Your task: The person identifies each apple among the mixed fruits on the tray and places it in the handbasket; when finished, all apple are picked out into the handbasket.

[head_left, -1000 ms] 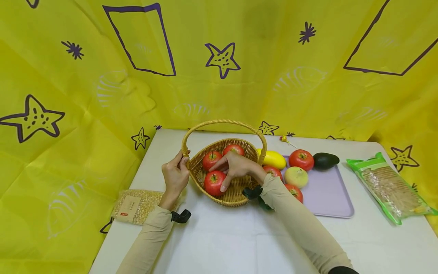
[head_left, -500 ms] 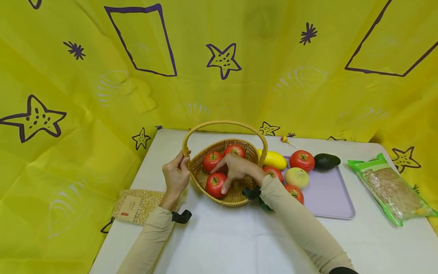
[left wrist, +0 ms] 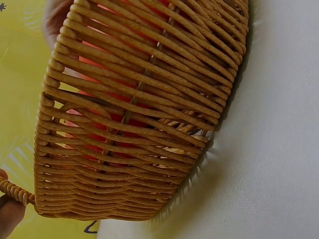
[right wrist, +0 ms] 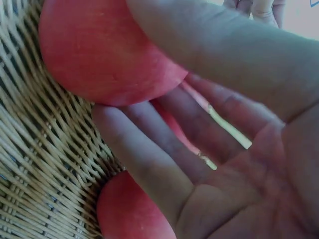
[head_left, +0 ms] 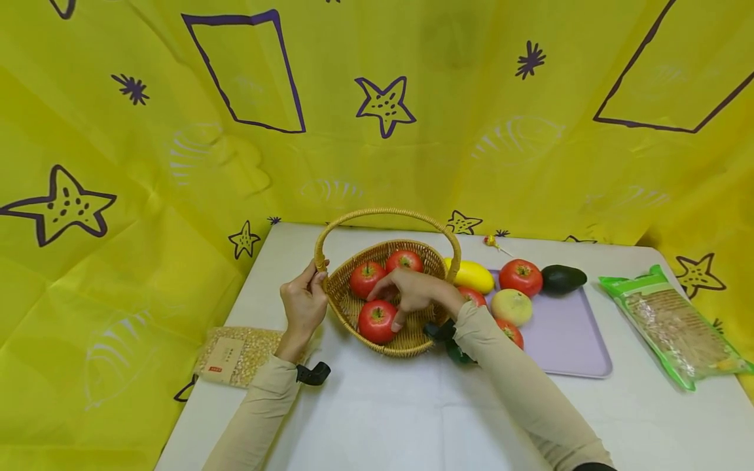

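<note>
My left hand [head_left: 303,301] pinches the foot of the handle on a wicker basket [head_left: 406,347]. Inside the basket lie three red apples. My right hand [head_left: 412,291] reaches in over the rim and holds the nearest apple [head_left: 376,324] between thumb and fingers. Seen from the right wrist, the thumb lies over this apple [right wrist: 104,55] and the fingertips are at its underside; another apple [right wrist: 132,209] sits lower against the weave. The left wrist view shows the basket's woven side [left wrist: 129,114], red showing through its gaps, and fingertips on the handle [left wrist: 15,191].
Right of the basket, a lilac tray [head_left: 565,343] bears several red fruits, a pale round fruit [head_left: 511,307] and a dark avocado [head_left: 563,279]. A yellow fruit [head_left: 474,277] lies by the basket. Bagged goods [head_left: 677,327] lie far right, a grain pack [head_left: 235,356] left, a lollipop [head_left: 491,242] behind.
The nearest apple has shifted slightly right and toward the front rim inside the basket, and my right hand has moved along with it. My left hand keeps its hold on the basket.
</note>
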`<state>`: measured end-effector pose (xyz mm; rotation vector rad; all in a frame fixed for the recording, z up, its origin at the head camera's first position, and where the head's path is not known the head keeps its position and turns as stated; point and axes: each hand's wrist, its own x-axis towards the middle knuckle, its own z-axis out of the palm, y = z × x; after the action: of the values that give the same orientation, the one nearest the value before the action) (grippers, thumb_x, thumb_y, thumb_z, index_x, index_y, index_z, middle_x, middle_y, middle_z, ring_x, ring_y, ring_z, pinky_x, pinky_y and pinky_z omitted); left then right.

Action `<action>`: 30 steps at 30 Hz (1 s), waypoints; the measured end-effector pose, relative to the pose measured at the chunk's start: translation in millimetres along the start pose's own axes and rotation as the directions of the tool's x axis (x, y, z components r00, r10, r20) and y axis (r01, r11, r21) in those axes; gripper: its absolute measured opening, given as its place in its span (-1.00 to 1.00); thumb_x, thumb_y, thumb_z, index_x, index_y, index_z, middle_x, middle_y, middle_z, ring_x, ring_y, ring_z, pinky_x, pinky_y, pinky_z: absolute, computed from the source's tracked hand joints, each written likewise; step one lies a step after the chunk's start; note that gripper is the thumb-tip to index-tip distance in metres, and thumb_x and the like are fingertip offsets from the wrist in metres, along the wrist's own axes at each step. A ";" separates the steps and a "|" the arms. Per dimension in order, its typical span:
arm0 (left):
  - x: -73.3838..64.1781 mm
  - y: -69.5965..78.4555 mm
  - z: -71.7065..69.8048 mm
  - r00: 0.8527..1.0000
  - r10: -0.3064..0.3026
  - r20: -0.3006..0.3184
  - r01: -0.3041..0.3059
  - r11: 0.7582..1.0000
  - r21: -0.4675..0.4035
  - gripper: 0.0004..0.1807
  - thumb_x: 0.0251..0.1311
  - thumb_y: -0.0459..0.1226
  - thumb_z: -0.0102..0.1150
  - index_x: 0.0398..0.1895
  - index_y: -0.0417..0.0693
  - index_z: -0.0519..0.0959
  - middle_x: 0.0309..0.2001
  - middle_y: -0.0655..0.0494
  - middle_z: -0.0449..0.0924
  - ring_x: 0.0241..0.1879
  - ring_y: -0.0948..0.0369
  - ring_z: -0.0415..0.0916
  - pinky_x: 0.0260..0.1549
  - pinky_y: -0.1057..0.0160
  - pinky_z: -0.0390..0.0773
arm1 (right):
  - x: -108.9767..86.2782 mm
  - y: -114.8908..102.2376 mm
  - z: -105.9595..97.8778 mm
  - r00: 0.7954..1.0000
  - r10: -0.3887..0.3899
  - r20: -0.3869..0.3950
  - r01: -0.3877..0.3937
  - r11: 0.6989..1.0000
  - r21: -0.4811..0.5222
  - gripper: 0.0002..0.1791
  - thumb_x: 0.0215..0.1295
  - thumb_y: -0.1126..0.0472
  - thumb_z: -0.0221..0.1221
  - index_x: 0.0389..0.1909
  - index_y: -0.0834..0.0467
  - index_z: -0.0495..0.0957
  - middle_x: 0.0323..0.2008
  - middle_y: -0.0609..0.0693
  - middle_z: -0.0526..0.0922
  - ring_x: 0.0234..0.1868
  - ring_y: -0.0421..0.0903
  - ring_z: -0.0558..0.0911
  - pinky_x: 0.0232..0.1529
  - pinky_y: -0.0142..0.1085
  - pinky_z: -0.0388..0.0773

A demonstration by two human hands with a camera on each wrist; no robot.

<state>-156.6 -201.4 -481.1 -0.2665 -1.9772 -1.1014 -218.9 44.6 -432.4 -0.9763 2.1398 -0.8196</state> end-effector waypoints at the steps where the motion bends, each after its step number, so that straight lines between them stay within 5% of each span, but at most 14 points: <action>1: 0.0 0.1 0.0 1.000 0.001 0.001 -0.001 1.000 0.000 -0.73 0.31 -0.60 0.23 0.01 -0.40 0.76 -0.19 -0.24 0.83 -0.36 -0.11 0.82 -0.53 0.61 0.49 | -0.3 0.3 0.6 1.000 0.003 -0.005 -0.003 1.000 0.004 -0.25 -0.11 0.32 0.68 0.23 0.12 0.69 0.19 -0.06 0.74 0.21 -0.08 0.68 0.33 -0.16 0.59; 7: 0.1 0.8 -0.1 1.000 -0.001 0.004 0.001 1.000 0.002 -0.72 0.29 -0.61 0.23 0.03 -0.42 0.75 -0.18 -0.25 0.83 -0.30 -0.12 0.83 -0.47 0.63 0.52 | -1.8 0.0 2.7 0.999 0.000 -0.038 -0.001 1.000 -0.026 -0.25 -0.12 0.24 0.70 0.20 0.15 0.69 0.15 -0.03 0.75 0.13 -0.10 0.70 0.23 -0.22 0.64; 17: -0.7 1.0 -0.2 1.000 -0.005 0.005 0.005 1.000 0.015 -0.74 0.27 -0.61 0.25 -0.01 -0.44 0.75 -0.19 -0.25 0.83 -0.33 -0.11 0.83 -0.41 0.61 0.56 | -18.9 -2.1 6.0 0.996 -0.045 -0.082 0.035 0.993 -0.116 -0.23 0.02 0.15 0.65 0.31 0.17 0.64 0.26 0.01 0.72 0.26 0.00 0.66 0.35 -0.08 0.56; 23: -0.6 2.3 0.4 1.000 0.004 -0.004 -0.004 1.000 0.026 -0.73 0.25 -0.62 0.26 -0.03 -0.39 0.77 -0.22 -0.23 0.84 -0.36 -0.10 0.83 -0.47 0.57 0.57 | -47.0 4.9 5.2 0.978 -0.116 -0.175 0.110 0.993 -0.047 -0.19 0.07 0.08 0.63 0.36 0.21 0.59 0.30 0.12 0.69 0.33 0.11 0.65 0.39 0.03 0.55; 30: -1.5 1.8 0.7 1.000 0.005 -0.014 -0.005 1.000 0.031 -0.72 0.23 -0.64 0.25 -0.03 -0.39 0.77 -0.23 -0.22 0.84 -0.38 -0.11 0.82 -0.48 0.60 0.53 | -96.1 18.3 12.4 0.931 -0.182 -0.318 0.195 0.981 0.008 -0.18 0.10 0.02 0.61 0.38 0.18 0.58 0.34 0.11 0.66 0.32 0.11 0.64 0.33 0.11 0.58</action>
<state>-155.1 -199.5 -481.3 -0.2465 -1.9786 -1.0658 -167.0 128.1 -425.7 -1.1040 2.3091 -1.1776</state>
